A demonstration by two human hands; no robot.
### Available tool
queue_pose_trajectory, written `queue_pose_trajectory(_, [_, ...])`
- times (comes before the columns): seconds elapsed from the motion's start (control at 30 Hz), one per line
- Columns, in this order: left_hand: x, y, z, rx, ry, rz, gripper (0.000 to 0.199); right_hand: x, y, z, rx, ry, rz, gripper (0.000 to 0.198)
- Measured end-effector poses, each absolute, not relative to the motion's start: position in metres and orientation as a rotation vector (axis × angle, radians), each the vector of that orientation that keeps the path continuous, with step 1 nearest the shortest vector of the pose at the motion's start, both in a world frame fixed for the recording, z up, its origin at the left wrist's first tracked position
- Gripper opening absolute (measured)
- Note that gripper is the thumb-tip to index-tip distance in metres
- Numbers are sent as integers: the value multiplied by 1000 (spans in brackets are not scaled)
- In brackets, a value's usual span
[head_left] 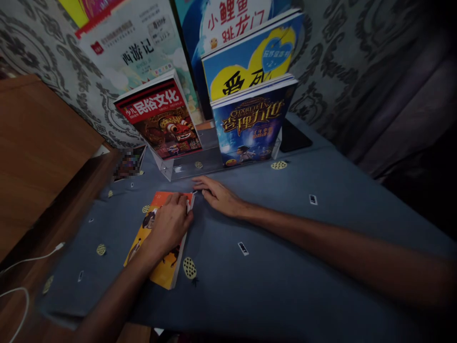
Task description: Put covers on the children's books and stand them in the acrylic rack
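A thin paperback book with an orange and yellow cover lies on the cloth-covered table. My left hand is on its upper part, fingers bent over the cover and thumb by the right edge. Just beyond the book's upper right corner is my right hand, fingers stretched out and thumb apart. A small pale object, too small to name, shows by its fingertips. Close behind the hands stands a clear book stand, holding a red-and-black book on the left and a dark blue book on the right.
Taller books rise behind, including a blue-and-yellow one and a pale one. A dark flat object lies right of the stand. At left are a wooden panel and a white cable. Patterned curtain hangs behind.
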State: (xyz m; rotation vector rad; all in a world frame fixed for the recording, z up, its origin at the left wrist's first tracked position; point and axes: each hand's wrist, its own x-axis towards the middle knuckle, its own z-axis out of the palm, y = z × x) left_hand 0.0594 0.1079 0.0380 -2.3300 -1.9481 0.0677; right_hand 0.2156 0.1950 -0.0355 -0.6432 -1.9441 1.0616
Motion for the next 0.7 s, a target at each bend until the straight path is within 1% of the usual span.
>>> queue_pose_trajectory(0.27, [60,111,42,-2330,-1973,103,17,216,194,-33,-623,-1935,1069,52])
queue_pose_trajectory(0.53, [54,113,45,-2401,-1964,-14,19,218,191,-31,-598,-1928,1027,51])
queue_pose_trajectory(0.7, [55,113,43,-2367,-1975,-12,23,219,188,-27,-569,-1936,1001,53])
